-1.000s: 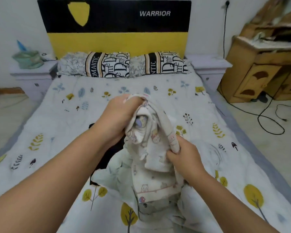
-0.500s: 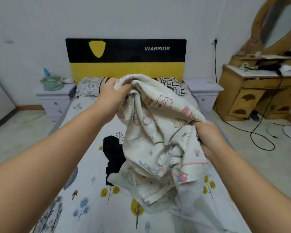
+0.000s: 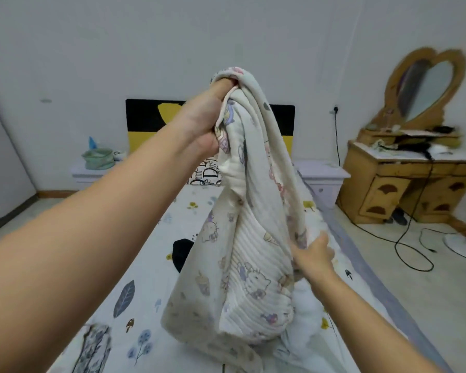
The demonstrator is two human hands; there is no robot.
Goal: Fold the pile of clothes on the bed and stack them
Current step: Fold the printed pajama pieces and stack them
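Rising to upper centre, the left hand (image 3: 202,125) clenched the garment (image 3: 249,238) higher than before; right hand (image 3: 311,254) grasped its side, shaking it open for folding.

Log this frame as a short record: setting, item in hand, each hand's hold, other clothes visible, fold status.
setting: bed with patterned sheet, black and yellow headboard
item in hand: cream cartoon-print garment, hanging bunched, lower end on the bed
left hand: raised, grips garment's top
right hand: lower, grips garment's side edge
other clothes: black garment on bed behind it
fold status: not yet folded; no stack visible
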